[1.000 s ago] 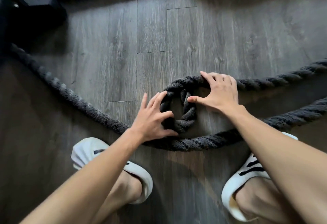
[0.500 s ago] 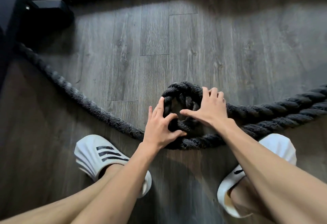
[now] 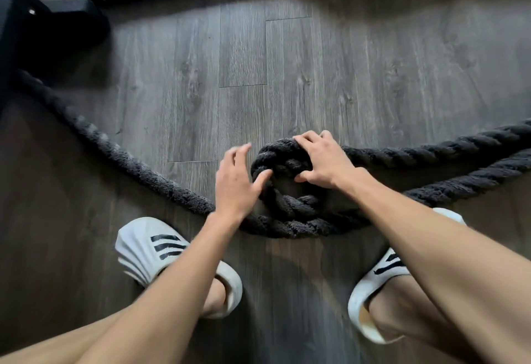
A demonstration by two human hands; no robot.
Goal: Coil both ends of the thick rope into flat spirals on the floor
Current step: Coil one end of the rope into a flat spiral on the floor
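Now the left hand point(image 3: 234, 182) has come off the coil's left flank: half a second ago its fingers curled against the rope, and here they are spread and blurred, with only the thumb tip touching the loop's inner left side. It grips nothing. The right hand point(image 3: 321, 161) stays on the coil, fingers draped over the top of the rope point(image 3: 290, 215) and thumb pressed against the inside of the loop, holding the curve down without closing fully around it. The spiral is tighter than it was a second ago, when a single open ring lay between the hands; it now sits as a small knot-like coil of about two turns.

That coil lies on the wood floor point(image 3: 373, 76) just in front of the person's feet, between a white striped slipper point(image 3: 152, 248) on the left and another slipper point(image 3: 376, 280) on the right. From it two strands run off side by side toward the floor's right edge, and one long strand curves away to the far left, toward a dark piece of equipment point(image 3: 43, 27) in the far-left corner. More rope lies along the far edge. Bare planks fill the broad middle of the floor beyond the coil.
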